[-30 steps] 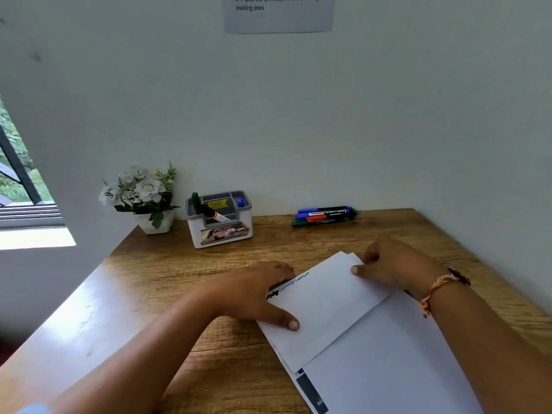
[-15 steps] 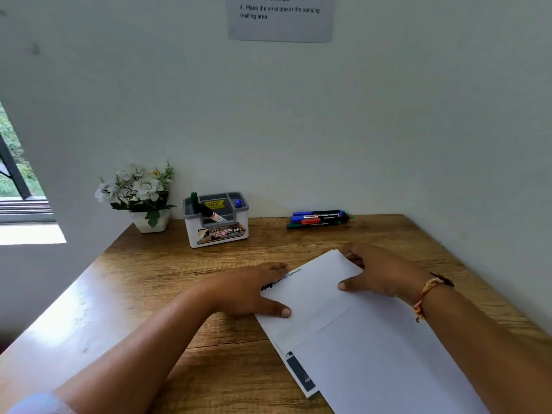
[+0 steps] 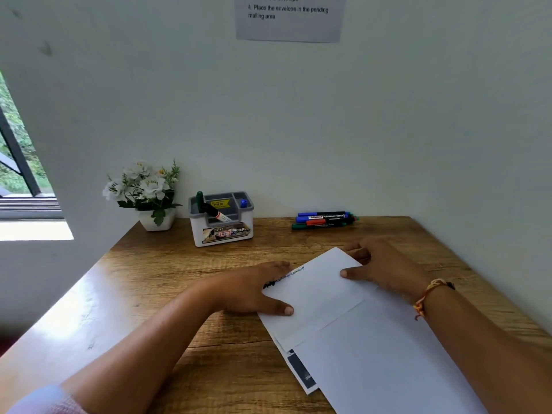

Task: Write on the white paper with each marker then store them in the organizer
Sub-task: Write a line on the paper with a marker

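Note:
The white paper (image 3: 355,333) lies on the wooden desk (image 3: 185,264), its far part folded toward me, with handwriting along the upper left edge. My left hand (image 3: 254,289) presses flat on the fold's left edge. My right hand (image 3: 379,268) holds down its far right corner. A grey and white organizer (image 3: 222,222) stands at the back with a green marker (image 3: 200,201) and a blue marker (image 3: 243,203) upright in it, and a black marker (image 3: 215,213) leaning across. Several markers (image 3: 324,220) lie in a bunch by the wall, right of the organizer.
A white pot of artificial flowers (image 3: 149,198) stands left of the organizer. A printed sheet (image 3: 288,17) hangs on the wall above. Another sheet with a dark printed patch (image 3: 301,369) sticks out under the paper. A window (image 3: 21,174) is at the left.
Both hands and the folded paper have stayed nearly in place. The folded flap lies flatter and squarer on the sheet. The view has tilted down a little.

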`<act>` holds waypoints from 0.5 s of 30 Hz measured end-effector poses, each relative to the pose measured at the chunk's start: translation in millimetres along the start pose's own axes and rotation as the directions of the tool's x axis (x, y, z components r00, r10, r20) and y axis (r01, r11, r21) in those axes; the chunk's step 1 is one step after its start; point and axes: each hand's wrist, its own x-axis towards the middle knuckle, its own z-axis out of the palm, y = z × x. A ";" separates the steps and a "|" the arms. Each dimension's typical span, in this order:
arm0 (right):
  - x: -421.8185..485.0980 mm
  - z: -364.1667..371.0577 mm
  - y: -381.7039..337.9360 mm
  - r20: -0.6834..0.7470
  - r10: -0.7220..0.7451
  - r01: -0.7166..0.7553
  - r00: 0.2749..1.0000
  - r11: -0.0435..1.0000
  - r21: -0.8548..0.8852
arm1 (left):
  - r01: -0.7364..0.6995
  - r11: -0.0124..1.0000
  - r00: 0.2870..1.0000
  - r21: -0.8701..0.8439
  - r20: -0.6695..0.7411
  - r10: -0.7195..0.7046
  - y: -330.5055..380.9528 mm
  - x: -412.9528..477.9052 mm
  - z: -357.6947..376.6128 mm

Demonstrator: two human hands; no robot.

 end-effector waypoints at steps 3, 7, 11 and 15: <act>1.9 3.1 0.7 -0.019 -0.011 0.011 1.000 1.000 0.015 | 0.007 1.000 1.000 -0.007 -0.002 -0.007 3.1 -1.7 -0.6; 1.8 2.5 0.4 -0.130 -0.005 0.017 0.991 0.995 0.095 | 0.020 1.000 1.000 -0.017 -0.009 -0.020 5.8 -3.8 -1.9; 4.5 5.2 5.8 -0.175 0.013 0.005 0.984 0.995 0.102 | 0.024 0.999 1.000 -0.023 -0.011 -0.024 5.7 -3.6 -1.4; 5.8 10.1 8.1 -0.171 0.035 -0.017 0.985 0.994 0.104 | 0.011 1.000 1.000 -0.018 -0.020 -0.011 4.4 -2.4 -0.5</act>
